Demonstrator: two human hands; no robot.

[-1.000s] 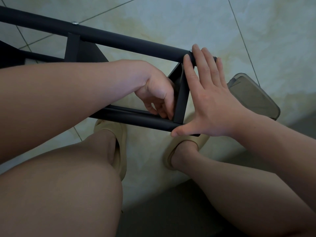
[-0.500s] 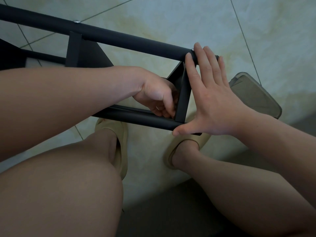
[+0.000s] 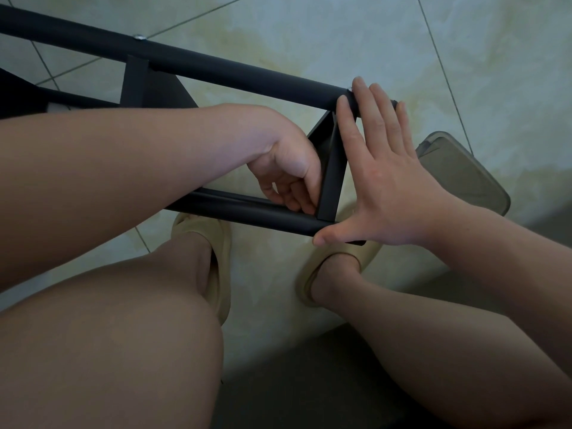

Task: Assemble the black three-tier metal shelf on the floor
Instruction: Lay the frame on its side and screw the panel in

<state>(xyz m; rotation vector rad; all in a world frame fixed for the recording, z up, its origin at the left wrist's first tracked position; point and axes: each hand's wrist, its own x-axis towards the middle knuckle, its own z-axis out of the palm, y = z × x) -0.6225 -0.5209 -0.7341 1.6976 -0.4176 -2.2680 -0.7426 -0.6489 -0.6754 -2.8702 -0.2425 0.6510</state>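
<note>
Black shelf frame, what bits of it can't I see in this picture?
All in the head view:
1. The left hand curls over the joint of crossbar and near tube. Whatever it holds there is hidden.
2. The far tube ends under fingers of the right hand.
3. The frame's left part is cut off by the picture edge and covered by the left forearm.
</note>
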